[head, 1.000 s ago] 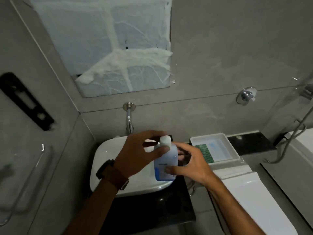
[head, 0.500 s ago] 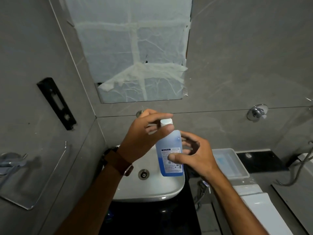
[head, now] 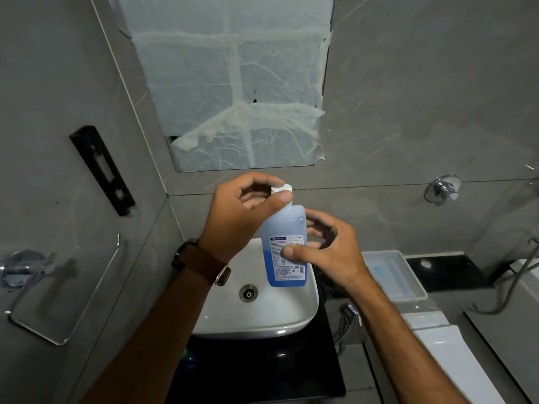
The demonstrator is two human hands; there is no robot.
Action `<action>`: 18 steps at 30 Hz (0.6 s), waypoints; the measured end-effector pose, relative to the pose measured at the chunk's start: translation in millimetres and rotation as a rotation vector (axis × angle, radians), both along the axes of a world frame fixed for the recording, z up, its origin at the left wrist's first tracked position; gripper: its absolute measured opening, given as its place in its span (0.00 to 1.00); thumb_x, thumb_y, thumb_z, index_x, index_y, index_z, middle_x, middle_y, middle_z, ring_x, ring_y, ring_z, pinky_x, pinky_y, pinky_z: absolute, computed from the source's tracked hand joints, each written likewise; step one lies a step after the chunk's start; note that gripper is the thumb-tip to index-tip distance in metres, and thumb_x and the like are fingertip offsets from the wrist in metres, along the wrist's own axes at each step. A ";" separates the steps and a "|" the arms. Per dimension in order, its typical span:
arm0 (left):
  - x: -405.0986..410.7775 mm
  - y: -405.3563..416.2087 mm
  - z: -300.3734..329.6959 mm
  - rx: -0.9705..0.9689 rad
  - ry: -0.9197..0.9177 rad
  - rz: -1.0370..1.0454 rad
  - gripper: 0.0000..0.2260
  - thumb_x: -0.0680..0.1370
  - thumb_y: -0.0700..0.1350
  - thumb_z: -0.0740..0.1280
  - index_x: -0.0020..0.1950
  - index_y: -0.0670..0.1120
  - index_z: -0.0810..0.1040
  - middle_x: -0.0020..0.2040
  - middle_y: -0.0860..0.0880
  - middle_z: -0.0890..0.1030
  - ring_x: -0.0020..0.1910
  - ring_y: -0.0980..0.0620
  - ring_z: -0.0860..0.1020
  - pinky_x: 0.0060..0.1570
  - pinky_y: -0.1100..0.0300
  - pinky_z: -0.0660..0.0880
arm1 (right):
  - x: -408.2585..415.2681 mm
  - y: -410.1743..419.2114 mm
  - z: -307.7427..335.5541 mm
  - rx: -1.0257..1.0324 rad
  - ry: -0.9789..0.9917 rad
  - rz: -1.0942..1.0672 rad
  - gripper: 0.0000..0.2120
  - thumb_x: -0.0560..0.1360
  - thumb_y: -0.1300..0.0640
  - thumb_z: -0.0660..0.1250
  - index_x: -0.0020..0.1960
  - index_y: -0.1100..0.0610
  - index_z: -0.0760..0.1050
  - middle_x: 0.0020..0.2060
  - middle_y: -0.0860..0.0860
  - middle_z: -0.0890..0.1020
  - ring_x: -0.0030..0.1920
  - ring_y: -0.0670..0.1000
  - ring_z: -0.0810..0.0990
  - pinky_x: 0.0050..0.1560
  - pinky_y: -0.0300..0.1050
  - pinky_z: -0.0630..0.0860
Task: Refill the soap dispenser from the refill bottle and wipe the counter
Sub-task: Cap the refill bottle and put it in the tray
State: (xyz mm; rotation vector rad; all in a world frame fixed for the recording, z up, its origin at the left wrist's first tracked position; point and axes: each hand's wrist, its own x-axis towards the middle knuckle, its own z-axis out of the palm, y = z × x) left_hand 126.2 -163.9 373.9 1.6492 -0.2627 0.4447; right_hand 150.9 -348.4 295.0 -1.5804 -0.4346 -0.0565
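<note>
A clear refill bottle point(head: 281, 228) with blue liquid and a printed label is held upright in the air above the white basin point(head: 280, 313). My right hand point(head: 326, 252) grips its body, thumb on the label. My left hand point(head: 236, 217), with a brown watch strap on the wrist, pinches the white cap point(head: 281, 189) at the bottle's top between thumb and fingers. No soap dispenser can be made out in view.
The basin sits on a black counter point(head: 291, 371) in a corner of grey tiled walls. A white tray point(head: 408, 284) stands on the ledge to the right, a white toilet cistern point(head: 455, 354) below it. A covered mirror point(head: 233, 91) hangs above; a glass shelf point(head: 67, 293) juts from the left wall.
Both hands have lifted the bottle from just above the basin's right rim to well above it. The camera has tilted, and the drain now shows. The left hand stays on the cap.
</note>
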 end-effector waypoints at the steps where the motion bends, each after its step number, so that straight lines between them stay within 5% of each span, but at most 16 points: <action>1: -0.1 0.4 0.0 -0.004 -0.005 0.008 0.09 0.71 0.37 0.76 0.50 0.40 0.82 0.44 0.50 0.86 0.43 0.55 0.84 0.42 0.66 0.78 | -0.3 0.3 -0.7 -0.007 -0.002 0.000 0.32 0.62 0.66 0.85 0.64 0.52 0.81 0.55 0.51 0.87 0.54 0.52 0.87 0.48 0.44 0.85; 6: -2.2 5.3 0.2 0.008 -0.006 -0.016 0.10 0.70 0.37 0.77 0.49 0.41 0.83 0.43 0.51 0.86 0.42 0.54 0.84 0.41 0.66 0.78 | -1.6 1.0 -4.9 -0.023 0.004 -0.006 0.33 0.63 0.65 0.85 0.65 0.54 0.80 0.57 0.50 0.87 0.56 0.51 0.86 0.49 0.44 0.85; 13: -1.0 19.7 -0.3 0.101 0.096 -0.242 0.12 0.80 0.36 0.64 0.62 0.43 0.78 0.56 0.47 0.84 0.54 0.53 0.82 0.53 0.62 0.77 | -5.5 0.7 -10.0 0.007 0.026 -0.041 0.34 0.60 0.59 0.85 0.65 0.52 0.81 0.56 0.52 0.87 0.56 0.53 0.87 0.51 0.51 0.85; 18: -3.8 19.2 -0.3 0.069 0.125 -0.196 0.10 0.76 0.37 0.70 0.57 0.44 0.82 0.53 0.49 0.86 0.52 0.52 0.84 0.51 0.62 0.79 | -8.7 1.4 -9.6 -0.021 0.021 -0.045 0.34 0.60 0.58 0.85 0.65 0.52 0.81 0.56 0.50 0.87 0.56 0.51 0.87 0.50 0.49 0.85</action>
